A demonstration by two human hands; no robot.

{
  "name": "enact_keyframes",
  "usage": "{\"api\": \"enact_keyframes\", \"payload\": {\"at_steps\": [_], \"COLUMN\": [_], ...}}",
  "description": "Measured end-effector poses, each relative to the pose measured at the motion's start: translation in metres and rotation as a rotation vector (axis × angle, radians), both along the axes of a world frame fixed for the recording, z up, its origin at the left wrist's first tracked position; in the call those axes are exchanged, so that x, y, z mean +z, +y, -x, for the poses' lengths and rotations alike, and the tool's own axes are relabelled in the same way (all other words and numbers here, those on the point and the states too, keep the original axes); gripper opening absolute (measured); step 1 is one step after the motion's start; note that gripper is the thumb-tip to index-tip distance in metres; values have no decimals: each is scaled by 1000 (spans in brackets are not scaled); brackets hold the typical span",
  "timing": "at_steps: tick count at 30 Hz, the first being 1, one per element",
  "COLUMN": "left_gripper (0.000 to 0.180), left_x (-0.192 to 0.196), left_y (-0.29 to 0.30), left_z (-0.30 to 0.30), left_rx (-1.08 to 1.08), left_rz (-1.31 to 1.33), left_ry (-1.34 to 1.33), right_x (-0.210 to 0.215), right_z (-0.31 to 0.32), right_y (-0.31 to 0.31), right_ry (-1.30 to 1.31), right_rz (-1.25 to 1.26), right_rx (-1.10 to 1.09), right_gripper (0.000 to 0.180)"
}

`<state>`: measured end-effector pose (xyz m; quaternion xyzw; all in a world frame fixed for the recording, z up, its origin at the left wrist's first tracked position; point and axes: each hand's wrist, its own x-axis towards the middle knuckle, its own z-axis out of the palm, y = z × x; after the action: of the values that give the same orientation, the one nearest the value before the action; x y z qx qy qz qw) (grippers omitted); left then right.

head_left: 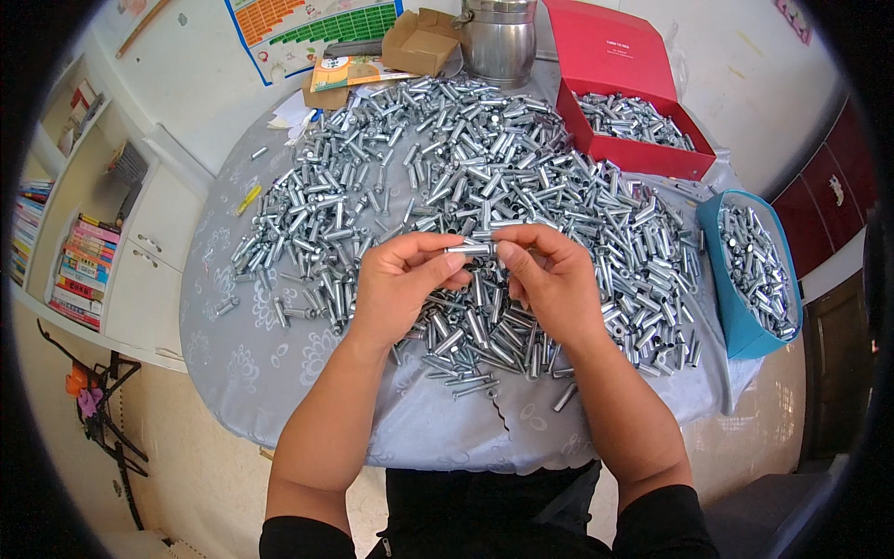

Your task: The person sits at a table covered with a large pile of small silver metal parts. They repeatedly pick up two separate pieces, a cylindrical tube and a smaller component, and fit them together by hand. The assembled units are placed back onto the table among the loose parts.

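Note:
Both hands meet over a large heap of shiny metal sleeve anchors and bolts (484, 140) spread on the table. Between them lies one metal sleeve anchor (473, 249), held level. The thumb and forefinger of my left hand (402, 279) pinch its left end. At its right end, the thumb and forefinger of my right hand (554, 284) close on it, partly covering that end. Other fingers of both hands are curled in. Beneath and in front of the hands lie loose sleeves and thin bolts (466, 373).
A red box (643, 154) with raised lid and a teal fabric bin (745, 340), both holding metal pieces, stand on the right. At the back are a metal pot (500, 47) and a small cardboard box (421, 42). A yellow tool (249, 199) lies left on the grey tablecloth (223, 363).

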<state>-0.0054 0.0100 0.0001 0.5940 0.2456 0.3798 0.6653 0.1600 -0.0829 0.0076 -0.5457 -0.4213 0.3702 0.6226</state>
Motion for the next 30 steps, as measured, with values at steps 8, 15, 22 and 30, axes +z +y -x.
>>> {"api": "enact_keyframes", "payload": {"at_steps": [8, 15, 22, 30], "left_gripper": [19, 19, 19, 20], "left_x": [0, -1, -1, -1], "left_y": [1, 0, 1, 2], "left_z": [-1, -1, 0, 0], "left_rx": [15, 6, 7, -1], "left_rz": [6, -8, -12, 5], "left_ry": [1, 5, 9, 5], "right_x": [3, 4, 4, 2], "right_z": [4, -2, -2, -2], "right_y": [-1, -1, -1, -1], "right_ry": [5, 28, 35, 60], "right_rz": [24, 126, 112, 115], "right_rx": [7, 38, 64, 51], "right_gripper": [19, 20, 19, 19]}}
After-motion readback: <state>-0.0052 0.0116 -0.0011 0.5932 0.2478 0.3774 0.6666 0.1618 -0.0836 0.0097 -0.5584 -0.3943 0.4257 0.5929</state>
